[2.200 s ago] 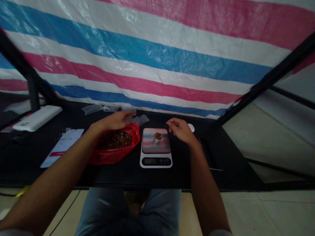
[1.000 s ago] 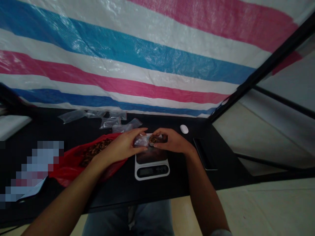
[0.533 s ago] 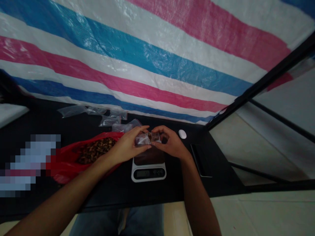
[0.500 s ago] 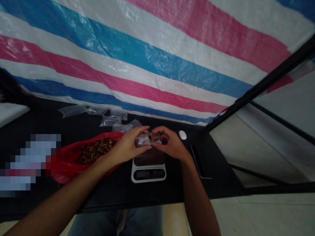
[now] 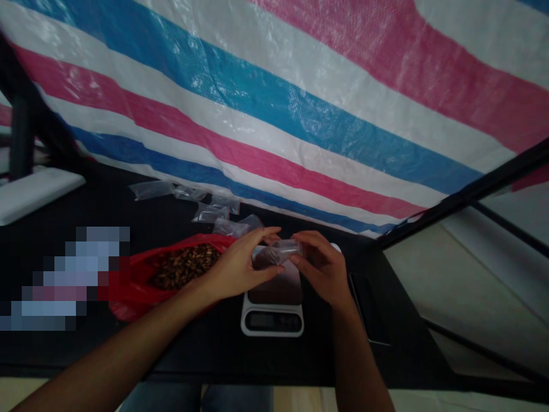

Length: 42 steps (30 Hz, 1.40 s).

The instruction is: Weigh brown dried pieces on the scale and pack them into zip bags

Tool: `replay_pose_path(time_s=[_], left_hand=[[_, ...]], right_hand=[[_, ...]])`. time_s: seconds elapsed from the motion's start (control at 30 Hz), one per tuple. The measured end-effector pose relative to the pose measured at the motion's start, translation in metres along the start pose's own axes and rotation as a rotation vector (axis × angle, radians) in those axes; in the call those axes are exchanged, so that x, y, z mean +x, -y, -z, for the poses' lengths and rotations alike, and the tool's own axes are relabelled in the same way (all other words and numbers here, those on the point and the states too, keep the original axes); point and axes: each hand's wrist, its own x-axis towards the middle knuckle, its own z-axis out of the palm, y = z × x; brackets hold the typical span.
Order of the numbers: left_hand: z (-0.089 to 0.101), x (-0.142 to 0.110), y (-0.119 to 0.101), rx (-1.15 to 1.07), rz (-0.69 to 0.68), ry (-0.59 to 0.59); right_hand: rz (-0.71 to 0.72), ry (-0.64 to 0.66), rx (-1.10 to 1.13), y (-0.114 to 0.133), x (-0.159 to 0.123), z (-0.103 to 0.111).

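Note:
My left hand (image 5: 240, 264) curves around a small clear plastic bag (image 5: 267, 254), thumb below and fingers above. Between thumb and fingers, my right hand (image 5: 322, 264) grips a small clear cylindrical cup (image 5: 287, 249), lying sideways with one end at the bag. Whether anything is inside the bag is too blurred to tell. Both hands are over a white kitchen scale (image 5: 273, 321) with a dark plate; its display is unreadable. Left of the scale, partly behind my left wrist, lies an open red plastic bag (image 5: 128, 289) full of small brown beans or seeds (image 5: 184, 268).
Several clear zip bags (image 5: 210, 213) lie along the back of the black table (image 5: 206, 355). A dark phone or tablet (image 5: 369, 309) is beside my right forearm. A white block (image 5: 40, 194) sits at far left. Behind hangs a striped sheet (image 5: 266, 114).
The view has shifted, moving the scale and red bag right and slightly down in it. The cup has turned between my hands and no longer shows brown contents.

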Motion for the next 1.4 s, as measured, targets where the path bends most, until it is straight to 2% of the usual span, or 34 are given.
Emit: replay_pose_path(time_s=[0.13, 0.23, 0.43, 0.63, 0.8, 0.97, 1.07, 1.2, 1.33, 1.4], left_hand=[[0.002, 0.001, -0.001, -0.034, 0.027, -0.017], [0.005, 0.003, -0.001, -0.027, 0.034, -0.049], [0.018, 0.012, 0.004, 0.091, 0.04, -0.134], [0.025, 0.047, 0.001, 0.152, -0.012, -0.172], [0.014, 0.088, 0.012, 0.163, 0.016, -0.098], [0.014, 0.092, 0.043, 0.206, 0.035, 0.059], [0.027, 0.082, 0.055, 0.264, 0.05, 0.166], [0.05, 0.076, 0.058, 0.296, 0.064, 0.238], [0.066, 0.074, 0.046, 0.369, 0.064, 0.29], [0.076, 0.068, 0.033, 0.451, 0.044, 0.267]], right_hand=[[-0.069, -0.048, 0.201, -0.006, 0.0, 0.002], [-0.103, -0.019, 0.239, -0.012, 0.002, 0.006], [-0.126, 0.281, -0.139, -0.016, 0.005, 0.008], [-0.146, 0.358, -0.199, -0.018, 0.004, 0.001], [-0.159, 0.307, -0.16, -0.021, 0.004, 0.003], [-0.14, 0.268, -0.167, -0.025, 0.005, 0.004], [-0.156, 0.266, -0.184, -0.029, 0.004, 0.003], [-0.179, 0.261, -0.165, -0.031, 0.004, 0.0], [-0.191, 0.252, -0.152, -0.031, 0.004, 0.0], [-0.199, 0.241, -0.161, -0.032, 0.004, 0.0]])
